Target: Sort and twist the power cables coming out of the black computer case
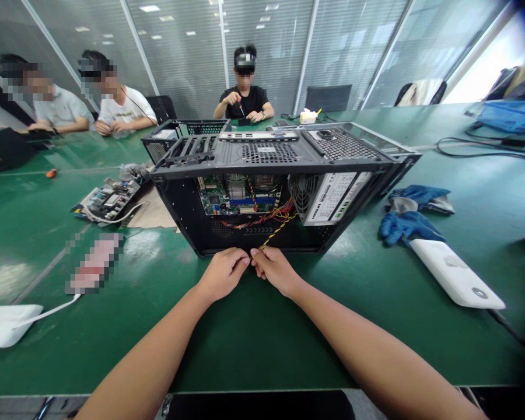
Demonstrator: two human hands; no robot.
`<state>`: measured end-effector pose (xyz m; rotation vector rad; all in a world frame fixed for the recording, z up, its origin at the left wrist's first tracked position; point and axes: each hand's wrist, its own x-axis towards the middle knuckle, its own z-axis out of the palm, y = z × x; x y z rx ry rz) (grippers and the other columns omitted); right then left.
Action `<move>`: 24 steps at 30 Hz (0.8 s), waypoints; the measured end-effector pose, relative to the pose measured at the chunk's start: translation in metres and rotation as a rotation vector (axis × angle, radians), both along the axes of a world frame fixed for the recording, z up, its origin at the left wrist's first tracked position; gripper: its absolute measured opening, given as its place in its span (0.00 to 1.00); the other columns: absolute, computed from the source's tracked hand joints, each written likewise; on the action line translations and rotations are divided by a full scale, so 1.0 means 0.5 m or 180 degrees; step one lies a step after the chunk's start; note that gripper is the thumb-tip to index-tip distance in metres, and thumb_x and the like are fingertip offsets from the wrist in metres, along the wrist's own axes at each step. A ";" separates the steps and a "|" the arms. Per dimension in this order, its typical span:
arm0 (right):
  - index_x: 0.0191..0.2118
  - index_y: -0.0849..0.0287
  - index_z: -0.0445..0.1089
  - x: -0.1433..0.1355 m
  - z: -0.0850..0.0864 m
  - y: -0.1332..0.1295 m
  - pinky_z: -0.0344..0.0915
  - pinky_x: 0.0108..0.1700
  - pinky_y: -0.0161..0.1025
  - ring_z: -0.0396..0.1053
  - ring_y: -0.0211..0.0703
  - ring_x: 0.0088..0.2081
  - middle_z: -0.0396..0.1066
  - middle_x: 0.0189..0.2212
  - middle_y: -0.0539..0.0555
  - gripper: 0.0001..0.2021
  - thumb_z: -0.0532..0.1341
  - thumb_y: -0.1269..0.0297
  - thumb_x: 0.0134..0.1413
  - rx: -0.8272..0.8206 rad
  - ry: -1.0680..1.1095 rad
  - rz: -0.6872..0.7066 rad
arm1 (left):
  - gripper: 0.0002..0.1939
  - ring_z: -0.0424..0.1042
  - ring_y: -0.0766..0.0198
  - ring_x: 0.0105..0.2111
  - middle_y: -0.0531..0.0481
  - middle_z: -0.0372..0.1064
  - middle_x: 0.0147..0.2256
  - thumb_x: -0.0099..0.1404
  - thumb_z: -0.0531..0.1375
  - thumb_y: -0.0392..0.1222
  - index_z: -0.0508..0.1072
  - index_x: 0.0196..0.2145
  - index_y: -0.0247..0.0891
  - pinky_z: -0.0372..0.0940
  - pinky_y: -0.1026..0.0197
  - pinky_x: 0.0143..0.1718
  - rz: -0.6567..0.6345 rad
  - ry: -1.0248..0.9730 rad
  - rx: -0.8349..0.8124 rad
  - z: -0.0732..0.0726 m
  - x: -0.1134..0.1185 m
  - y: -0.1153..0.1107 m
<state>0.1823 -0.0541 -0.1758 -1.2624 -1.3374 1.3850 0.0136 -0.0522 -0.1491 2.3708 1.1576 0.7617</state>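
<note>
Fingers closed, the right grip (270, 269) pinches a yellow-and-black cable (279, 229) inside the near edge of an open computer case (245, 168) on the green bench (262, 338); the left grip (225, 271) curls alongside, its hold hidden.

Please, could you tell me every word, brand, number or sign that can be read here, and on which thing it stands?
Nothing can be read with certainty.
Label on the power supply: printed letters, too small and tilted.
Sticker on the computer case: too small.
Circuit board inside: markings too small.
White box on the right: its round mark is unclear.
Pink device: blurred into blocks.
</note>
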 end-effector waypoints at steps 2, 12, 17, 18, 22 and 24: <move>0.25 0.58 0.63 0.000 0.000 0.001 0.56 0.22 0.33 0.59 0.34 0.17 0.60 0.13 0.45 0.16 0.55 0.53 0.58 0.0055 -0.0017 0.0045 | 0.12 0.65 0.66 0.28 0.52 0.66 0.26 0.69 0.50 0.39 0.69 0.30 0.37 0.60 0.64 0.32 -0.0007 -0.0002 -0.0078 0.001 0.000 0.000; 0.25 0.58 0.63 0.000 0.005 -0.001 0.56 0.24 0.34 0.58 0.34 0.18 0.59 0.15 0.45 0.16 0.54 0.54 0.58 0.0280 -0.0055 0.0159 | 0.11 0.66 0.72 0.19 0.56 0.64 0.25 0.67 0.49 0.36 0.66 0.28 0.36 0.59 0.68 0.23 0.0023 -0.0461 -0.1215 0.001 0.001 0.002; 0.25 0.58 0.63 -0.001 0.002 -0.001 0.55 0.23 0.34 0.57 0.34 0.18 0.59 0.14 0.45 0.16 0.55 0.52 0.58 0.0225 -0.0024 0.0066 | 0.11 0.67 0.68 0.26 0.53 0.66 0.28 0.69 0.50 0.39 0.68 0.31 0.37 0.62 0.65 0.31 -0.0004 -0.0004 -0.0416 0.000 -0.001 0.002; 0.25 0.58 0.63 -0.001 0.000 -0.001 0.55 0.23 0.33 0.57 0.34 0.17 0.59 0.14 0.45 0.16 0.55 0.52 0.58 0.0214 -0.0028 0.0041 | 0.11 0.68 0.66 0.29 0.52 0.66 0.28 0.70 0.49 0.40 0.68 0.32 0.37 0.62 0.63 0.33 -0.0021 0.0105 -0.0226 0.000 -0.001 0.002; 0.25 0.59 0.64 0.000 -0.003 0.000 0.55 0.23 0.33 0.58 0.34 0.18 0.59 0.14 0.45 0.16 0.55 0.53 0.58 0.0200 -0.0085 0.0026 | 0.12 0.68 0.64 0.32 0.49 0.67 0.30 0.71 0.48 0.40 0.69 0.33 0.37 0.62 0.61 0.35 -0.0022 0.0277 0.0006 -0.006 -0.004 0.002; 0.25 0.59 0.64 0.000 -0.003 0.000 0.56 0.23 0.33 0.58 0.34 0.18 0.59 0.14 0.45 0.16 0.55 0.53 0.58 0.0211 -0.0105 0.0063 | 0.13 0.68 0.66 0.28 0.51 0.68 0.29 0.71 0.47 0.39 0.68 0.33 0.37 0.63 0.63 0.33 -0.0037 0.0153 -0.0228 -0.009 -0.004 0.003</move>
